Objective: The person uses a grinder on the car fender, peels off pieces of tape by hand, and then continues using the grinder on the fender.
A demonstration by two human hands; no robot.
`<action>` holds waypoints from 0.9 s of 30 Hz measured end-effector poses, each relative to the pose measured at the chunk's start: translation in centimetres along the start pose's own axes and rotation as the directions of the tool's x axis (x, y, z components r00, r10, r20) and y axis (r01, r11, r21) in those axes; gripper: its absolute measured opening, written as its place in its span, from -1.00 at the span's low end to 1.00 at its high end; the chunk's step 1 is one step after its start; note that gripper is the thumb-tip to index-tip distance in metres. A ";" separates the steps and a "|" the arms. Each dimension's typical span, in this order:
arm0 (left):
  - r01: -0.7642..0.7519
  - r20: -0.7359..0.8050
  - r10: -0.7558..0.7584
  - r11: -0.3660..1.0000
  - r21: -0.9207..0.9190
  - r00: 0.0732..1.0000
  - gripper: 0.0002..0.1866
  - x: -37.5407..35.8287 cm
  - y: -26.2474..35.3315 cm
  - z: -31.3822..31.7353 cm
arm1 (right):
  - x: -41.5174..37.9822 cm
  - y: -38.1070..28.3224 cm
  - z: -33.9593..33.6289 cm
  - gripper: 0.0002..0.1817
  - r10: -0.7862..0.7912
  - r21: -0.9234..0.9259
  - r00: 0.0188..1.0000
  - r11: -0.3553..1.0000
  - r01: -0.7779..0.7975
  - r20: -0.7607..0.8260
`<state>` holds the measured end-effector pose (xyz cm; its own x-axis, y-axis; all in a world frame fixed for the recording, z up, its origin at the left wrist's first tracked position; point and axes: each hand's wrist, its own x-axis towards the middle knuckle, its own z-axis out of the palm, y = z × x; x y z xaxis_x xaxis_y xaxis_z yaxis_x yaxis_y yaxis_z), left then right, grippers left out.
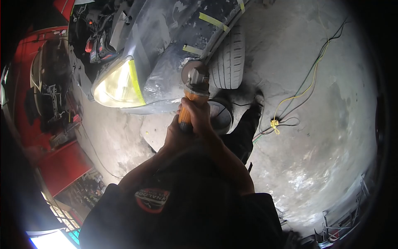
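Note:
An orange angle grinder [196, 98] with a round disc [192, 69] is held out in front of me. My right hand [199, 116] wraps around its body just behind the metal head. Lower down, my left hand [176, 132] closes around the rear of the grinder, partly hidden by shadow. The disc lies against or very close to the patchy grey car fender [166, 66]; contact cannot be made out. Left of the disc is a lit-looking headlight [118, 87] edged with yellow tape [135, 81].
A tire [229, 60] stands right of the grinder, with a round container [220, 114] below it. Cables and a yellow outlet box [274, 123] lie on the concrete floor [315, 137]. The engine bay [101, 33] is open. A red vehicle [62, 166] stands at left.

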<state>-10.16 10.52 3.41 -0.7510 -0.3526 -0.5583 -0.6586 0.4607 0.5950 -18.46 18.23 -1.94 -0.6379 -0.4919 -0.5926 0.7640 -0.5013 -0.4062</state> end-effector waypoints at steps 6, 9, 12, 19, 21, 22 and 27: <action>-0.005 0.028 0.008 0.993 -0.114 1.000 -0.27 -0.8 -3.0 -0.2 | -0.6 2.1 0.3 -0.75 -0.026 -0.117 0.999 0.993 0.022 -0.029; 0.065 0.104 -0.047 0.983 -0.170 0.993 -0.31 -0.1 -1.5 -1.4 | -0.2 0.8 1.5 -0.75 -0.038 -0.155 0.999 0.987 0.031 -0.039; 0.011 0.074 0.005 0.976 -0.217 0.997 -0.29 0.2 -2.6 -1.3 | -0.2 0.7 1.9 -0.74 -0.034 -0.140 0.998 0.990 0.028 -0.045; -0.011 0.090 0.035 0.969 -0.247 0.995 -0.29 -0.1 -2.1 -2.1 | -0.5 0.0 3.0 -0.75 -0.037 -0.185 0.999 0.982 0.034 -0.010; -0.030 0.064 0.051 0.958 -0.285 0.997 -0.30 0.1 -2.2 -2.1 | -0.2 -0.1 3.4 -0.75 -0.035 -0.189 0.999 0.981 0.031 -0.015; -0.118 0.001 0.123 0.959 -0.259 0.992 -0.32 0.0 -3.1 -1.5 | -0.3 0.3 3.2 -0.75 -0.023 -0.195 0.999 0.981 0.018 -0.025; -0.004 0.071 0.025 0.959 -0.283 0.997 -0.30 0.0 -1.9 -2.3 | -0.4 -0.3 3.7 -0.76 -0.028 -0.233 0.999 0.972 0.019 -0.035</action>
<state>-8.97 7.77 3.61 -0.7619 -0.2827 -0.5827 -0.6421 0.2124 0.7366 -18.79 15.89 0.96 -0.6553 -0.4526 -0.6047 0.7532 -0.3313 -0.5682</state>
